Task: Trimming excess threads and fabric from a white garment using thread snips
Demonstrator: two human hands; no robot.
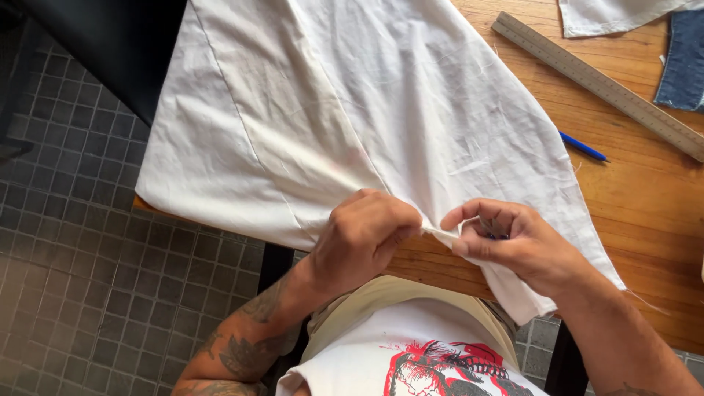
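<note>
A large piece of white cloth (345, 103) lies spread over the near edge of a wooden table (645, 191), part of it hanging off the left side. My left hand (363, 238) pinches a fold of the cloth at its near edge, fingers closed on it. Right beside it, my right hand (513, 246) pinches the same fold between thumb and forefinger. A small blue object shows between the right fingers, too hidden to name. The two hands almost touch.
A long metal ruler (598, 82) lies diagonally on the table at the upper right. A blue pen (583, 147) pokes out from under the cloth. Denim fabric (682, 62) and another white scrap (609, 15) sit at the top right. Grey tiled floor (66, 242) lies left.
</note>
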